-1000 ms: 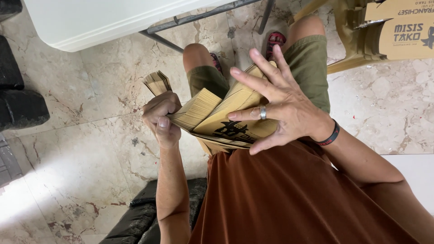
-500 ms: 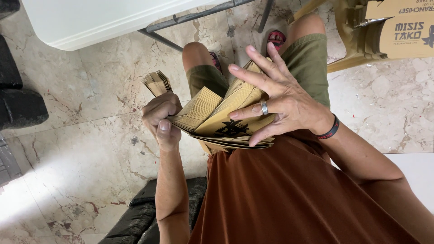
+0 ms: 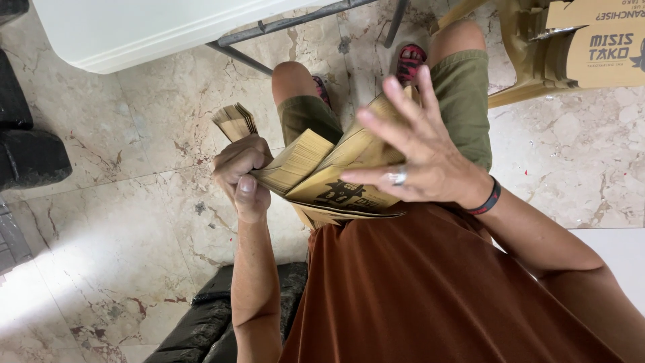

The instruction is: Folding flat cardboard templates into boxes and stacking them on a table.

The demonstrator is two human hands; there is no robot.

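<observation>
A thick stack of flat brown paper bags (image 3: 302,165) with a black print rests on my lap. My left hand (image 3: 240,169) is closed around the stack's left end, thumb on top, and the bag ends stick out past my fist. My right hand (image 3: 418,151), with a ring and a dark wristband, lies with its fingers spread on the upper bags, lifting them so that the stack fans apart. I am seated, in green shorts and a rust-coloured shirt.
A white folding table (image 3: 154,27) with grey metal legs stands ahead. A tan plastic chair (image 3: 531,60) holds a printed cardboard box (image 3: 605,44) at upper right. Black bags (image 3: 30,158) lie at left, another black bag (image 3: 222,316) by my left side. The floor is marble tile.
My right hand's fingers have riffled further over the upper bags, shifting slightly toward the far end. My left hand keeps its grip in the same place.
</observation>
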